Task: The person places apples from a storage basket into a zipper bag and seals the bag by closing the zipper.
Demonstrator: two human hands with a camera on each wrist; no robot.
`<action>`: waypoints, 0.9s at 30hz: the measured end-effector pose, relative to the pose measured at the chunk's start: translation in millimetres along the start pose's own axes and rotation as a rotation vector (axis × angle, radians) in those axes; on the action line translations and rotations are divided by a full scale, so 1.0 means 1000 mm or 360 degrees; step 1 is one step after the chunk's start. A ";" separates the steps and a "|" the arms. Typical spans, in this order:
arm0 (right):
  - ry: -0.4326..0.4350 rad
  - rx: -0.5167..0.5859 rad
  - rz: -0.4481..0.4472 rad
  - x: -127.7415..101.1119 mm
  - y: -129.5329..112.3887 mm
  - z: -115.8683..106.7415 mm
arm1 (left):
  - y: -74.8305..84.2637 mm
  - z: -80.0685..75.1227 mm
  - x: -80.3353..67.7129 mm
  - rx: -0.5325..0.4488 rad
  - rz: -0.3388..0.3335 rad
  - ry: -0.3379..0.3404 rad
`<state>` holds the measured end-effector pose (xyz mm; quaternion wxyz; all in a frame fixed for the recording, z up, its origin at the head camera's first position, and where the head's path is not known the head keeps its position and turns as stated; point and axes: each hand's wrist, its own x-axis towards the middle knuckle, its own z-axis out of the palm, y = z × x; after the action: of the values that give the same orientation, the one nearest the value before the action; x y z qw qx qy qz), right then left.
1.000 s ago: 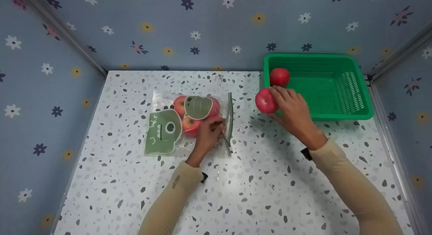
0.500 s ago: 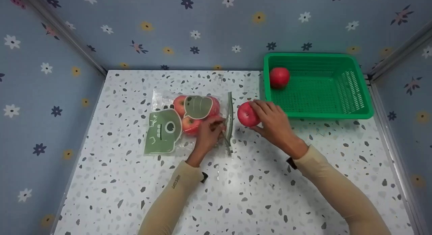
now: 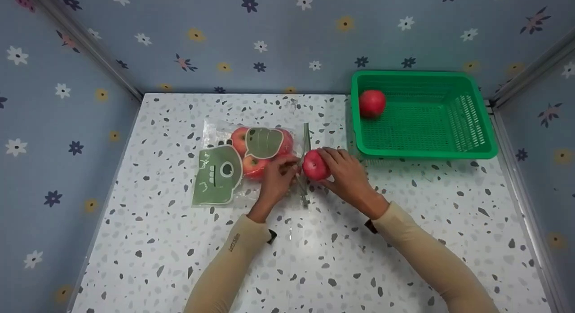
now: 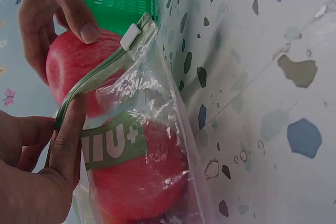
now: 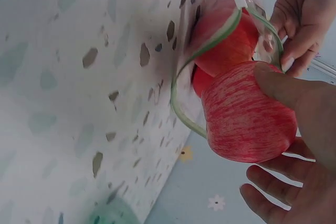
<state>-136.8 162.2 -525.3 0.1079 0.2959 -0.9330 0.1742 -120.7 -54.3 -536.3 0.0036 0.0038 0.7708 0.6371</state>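
A clear zip bag (image 3: 233, 169) with green dinosaur prints lies on the speckled table (image 3: 314, 259) and holds several red apples. My left hand (image 3: 289, 168) pinches the bag's green zip edge (image 4: 100, 74) and holds the mouth apart. My right hand (image 3: 333, 170) grips a red apple (image 3: 314, 165) right at that mouth. In the right wrist view this apple (image 5: 244, 116) sits just outside the green zip rim (image 5: 210, 43). In the left wrist view it (image 4: 71, 69) shows behind the zip, with an apple inside the bag (image 4: 142, 182) below.
A green plastic basket (image 3: 449, 124) stands at the back right with one red apple (image 3: 372, 103) in its near-left corner. Blue flowered walls close in the table at the back and on both sides.
My right hand has carried the apple leftward from beside the basket to the bag's mouth. The left hand has stayed on the zip edge.
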 end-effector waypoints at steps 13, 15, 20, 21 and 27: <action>-0.0044 0.0092 0.0174 -0.001 -0.004 0.016 | 0.001 0.002 0.000 -0.0055 -0.0007 0.0012; -0.0046 0.0112 0.0188 -0.002 -0.004 0.017 | 0.001 0.002 0.000 -0.0054 0.0002 0.0008; -0.0063 0.0173 0.0221 -0.001 -0.007 0.018 | 0.001 0.002 -0.001 -0.0028 0.0017 -0.0002; -0.0069 0.0187 0.0223 -0.001 -0.007 0.019 | 0.002 0.002 -0.001 -0.0017 0.0020 -0.0001; -0.0096 0.0239 0.0221 0.003 -0.011 0.022 | 0.003 0.002 -0.001 0.0060 0.0077 0.0017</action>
<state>-135.3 143.9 -541.9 0.0451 0.2429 -0.9384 0.2417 -119.7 -51.3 -534.2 -0.0160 0.0192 0.7823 0.6223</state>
